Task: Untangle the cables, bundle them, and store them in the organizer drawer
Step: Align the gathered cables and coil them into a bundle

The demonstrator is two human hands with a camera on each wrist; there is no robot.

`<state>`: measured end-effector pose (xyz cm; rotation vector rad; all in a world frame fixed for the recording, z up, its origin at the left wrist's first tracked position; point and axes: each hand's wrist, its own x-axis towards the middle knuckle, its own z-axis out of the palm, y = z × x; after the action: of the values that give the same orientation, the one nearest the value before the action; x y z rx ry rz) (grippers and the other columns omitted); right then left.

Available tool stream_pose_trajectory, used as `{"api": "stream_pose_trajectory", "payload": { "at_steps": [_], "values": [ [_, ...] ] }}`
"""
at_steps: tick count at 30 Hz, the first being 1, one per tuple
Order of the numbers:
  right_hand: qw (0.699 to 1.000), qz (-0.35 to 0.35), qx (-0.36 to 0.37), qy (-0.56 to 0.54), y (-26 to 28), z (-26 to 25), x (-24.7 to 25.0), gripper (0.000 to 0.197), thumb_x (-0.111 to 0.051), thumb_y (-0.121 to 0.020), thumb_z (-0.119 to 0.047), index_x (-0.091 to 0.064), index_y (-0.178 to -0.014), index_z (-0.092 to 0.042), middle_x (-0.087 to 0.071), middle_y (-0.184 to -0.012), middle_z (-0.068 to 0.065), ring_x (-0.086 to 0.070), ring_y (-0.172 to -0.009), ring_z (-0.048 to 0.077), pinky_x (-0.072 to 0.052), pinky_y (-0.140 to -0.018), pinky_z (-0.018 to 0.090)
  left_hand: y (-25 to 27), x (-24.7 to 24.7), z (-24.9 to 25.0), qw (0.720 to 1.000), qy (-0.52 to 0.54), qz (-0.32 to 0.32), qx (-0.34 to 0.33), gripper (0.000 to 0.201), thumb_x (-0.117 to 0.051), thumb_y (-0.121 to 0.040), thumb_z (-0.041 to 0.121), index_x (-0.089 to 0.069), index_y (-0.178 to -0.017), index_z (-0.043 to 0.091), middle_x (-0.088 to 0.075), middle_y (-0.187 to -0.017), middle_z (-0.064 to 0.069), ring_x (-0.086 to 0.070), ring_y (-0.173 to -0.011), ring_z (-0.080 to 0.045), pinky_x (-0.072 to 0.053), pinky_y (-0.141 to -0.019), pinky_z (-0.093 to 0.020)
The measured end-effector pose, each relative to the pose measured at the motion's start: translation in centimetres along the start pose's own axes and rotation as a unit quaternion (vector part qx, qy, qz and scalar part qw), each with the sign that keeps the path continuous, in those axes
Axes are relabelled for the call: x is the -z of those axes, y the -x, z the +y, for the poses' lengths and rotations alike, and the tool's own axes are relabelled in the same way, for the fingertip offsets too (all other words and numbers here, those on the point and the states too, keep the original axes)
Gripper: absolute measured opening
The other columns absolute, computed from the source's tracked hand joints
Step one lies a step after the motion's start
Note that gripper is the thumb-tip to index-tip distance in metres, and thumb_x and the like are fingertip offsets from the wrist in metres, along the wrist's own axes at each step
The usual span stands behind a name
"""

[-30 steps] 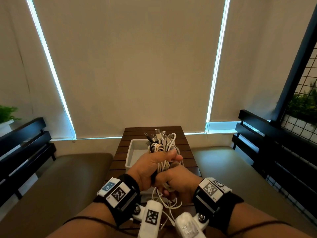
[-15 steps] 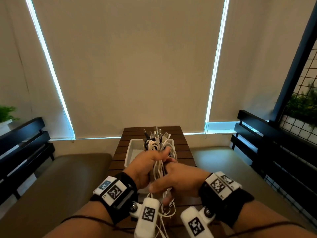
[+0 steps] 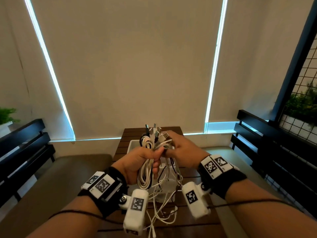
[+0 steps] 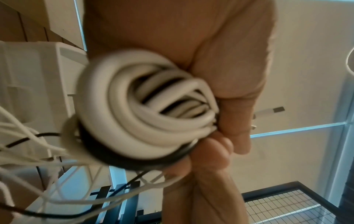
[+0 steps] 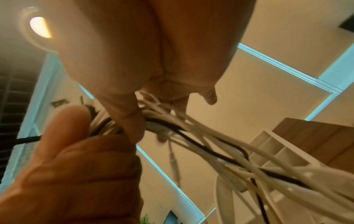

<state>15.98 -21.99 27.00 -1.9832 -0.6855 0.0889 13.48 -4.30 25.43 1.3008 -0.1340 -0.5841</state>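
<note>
**Cable bundle held up over the slatted bench**

Pale roller blinds (image 3: 133, 66) behind, thin strips of daylight at their edges. Dark slatted seat back (image 3: 22, 140) at 9 o'clock, potted plant (image 3: 6, 115) beside it. Brown wooden bench (image 3: 125, 140) at centre, white organizer drawer (image 3: 133, 146) on it, divided compartments visible from the right wrist view.

Left hand (image 3: 139, 162) at about 7 o'clock of the bundle, grip curled tight round the coiled cables (image 3: 149, 143): thick white loops with a black one alongside, seen end-on and blurred in the left wrist view. Plug ends (image 3: 155, 128) sticking up at 12 o'clock above the fist. Loose tails (image 3: 161, 208) of white and black cable hanging down at 6 o'clock between the wrists, reaching the bench top.

Right hand (image 3: 183, 150) at 3 o'clock of the bundle, touching it, grip pinching several white strands between thumb and fingers just beside the left thumb. Bundle held above the drawer, not inside it.

Black slatted seat back (image 3: 257, 134) and wire grid (image 3: 307, 93) with greenery at far right.
</note>
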Motion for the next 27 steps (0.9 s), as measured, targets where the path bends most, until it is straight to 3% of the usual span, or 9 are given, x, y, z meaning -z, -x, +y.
{"api": "stream_pose_trajectory", "payload": {
  "at_steps": [4,8,10,13,17,19,21,23,27],
  "values": [
    [0.998,-0.001,0.003,-0.065,-0.2,0.6,-0.6,0.036,-0.06,-0.088,0.002,-0.05,-0.119,-0.014,-0.064,-0.095,0.002,-0.063,-0.078,0.004,-0.052,-0.071,0.021,0.2,0.2,0.1,0.999,0.019,0.02,-0.024,0.029,-0.067,-0.08,0.029,-0.054,-0.061,0.011,-0.047,-0.051,-0.003,-0.049,-0.041,-0.013,-0.044,-0.045,-0.022],
    [0.993,-0.001,-0.006,-0.116,0.5,0.9,-0.9,0.03,-0.053,-0.097,-0.016,-0.049,-0.127,-0.014,-0.065,-0.096,0.001,-0.065,-0.072,0.005,-0.053,-0.064,0.018,0.1,0.2,0.2,0.997,0.034,0.054,-0.05,0.033,-0.06,-0.081,0.032,-0.052,-0.055,0.014,-0.045,-0.049,-0.001,-0.046,-0.04,-0.012,-0.042,-0.043,-0.022],
    [0.986,0.046,-0.008,-0.16,0.4,1.3,-0.8,0.028,-0.046,-0.1,-0.025,-0.06,-0.119,-0.009,-0.07,-0.092,0.005,-0.068,-0.077,0.012,-0.053,-0.064,0.022,0.0,0.2,0.0,0.996,0.04,0.065,-0.053,0.034,-0.061,-0.08,0.034,-0.05,-0.055,0.014,-0.044,-0.048,0.0,-0.045,-0.039,-0.012,-0.041,-0.043,-0.022],
    [0.983,0.122,-0.02,-0.135,0.0,2.1,-0.5,0.029,-0.053,-0.096,-0.029,-0.062,-0.095,-0.002,-0.07,-0.08,0.022,-0.07,-0.069,0.031,-0.054,-0.062,0.038,-0.2,0.2,-0.3,0.995,0.029,0.081,-0.058,0.036,-0.064,-0.078,0.04,-0.05,-0.057,0.014,-0.043,-0.049,0.0,-0.044,-0.04,-0.012,-0.041,-0.044,-0.023],
    [0.976,0.119,-0.04,-0.177,0.1,2.3,0.3,0.019,-0.062,-0.091,-0.02,-0.065,-0.072,-0.014,-0.067,-0.073,0.016,-0.061,-0.06,0.018,-0.05,-0.06,0.033,-0.3,0.1,-0.5,0.995,0.017,0.079,-0.06,0.039,-0.067,-0.075,0.047,-0.053,-0.059,0.014,-0.042,-0.049,0.0,-0.043,-0.04,-0.013,-0.041,-0.045,-0.025],
    [0.978,0.119,-0.009,-0.17,0.3,2.0,0.9,0.015,-0.063,-0.09,-0.014,-0.066,-0.075,-0.013,-0.07,-0.086,0.021,-0.064,-0.072,0.022,-0.054,-0.07,0.037,-0.1,0.3,-0.7,0.996,0.006,0.071,-0.058,0.037,-0.066,-0.077,0.044,-0.054,-0.06,0.013,-0.041,-0.05,-0.001,-0.043,-0.04,-0.013,-0.042,-0.045,-0.025],
    [0.988,0.116,0.042,-0.091,0.3,1.5,1.6,0.014,-0.063,-0.09,-0.01,-0.066,-0.077,-0.013,-0.068,-0.076,0.014,-0.062,-0.07,0.016,-0.053,-0.069,0.028,0.1,0.6,-0.9,0.997,-0.01,0.052,-0.054,0.037,-0.069,-0.079,0.042,-0.054,-0.062,0.012,-0.042,-0.05,0.0,-0.043,-0.041,-0.013,-0.042,-0.046,-0.025],
    [0.992,0.108,0.067,-0.003,0.4,1.0,2.1,0.014,-0.064,-0.09,-0.013,-0.066,-0.077,-0.017,-0.063,-0.07,0.003,-0.054,-0.064,0.006,-0.046,-0.063,0.018,0.3,0.8,-1.1,0.998,-0.02,0.038,-0.049,0.036,-0.071,-0.075,0.043,-0.055,-0.064,0.013,-0.043,-0.05,0.0,-0.044,-0.042,-0.013,-0.043,-0.046,-0.025],
    [0.998,0.042,0.018,0.046,0.7,1.6,2.2,0.021,-0.057,-0.094,-0.028,-0.07,-0.078,-0.023,-0.067,-0.078,0.006,-0.055,-0.073,0.006,-0.043,-0.073,0.025,0.6,1.1,-1.1,0.998,-0.007,0.026,-0.054,0.035,-0.07,-0.074,0.041,-0.054,-0.065,0.011,-0.042,-0.05,-0.001,-0.044,-0.041,-0.013,-0.042,-0.045,-0.025]
  ]
}}
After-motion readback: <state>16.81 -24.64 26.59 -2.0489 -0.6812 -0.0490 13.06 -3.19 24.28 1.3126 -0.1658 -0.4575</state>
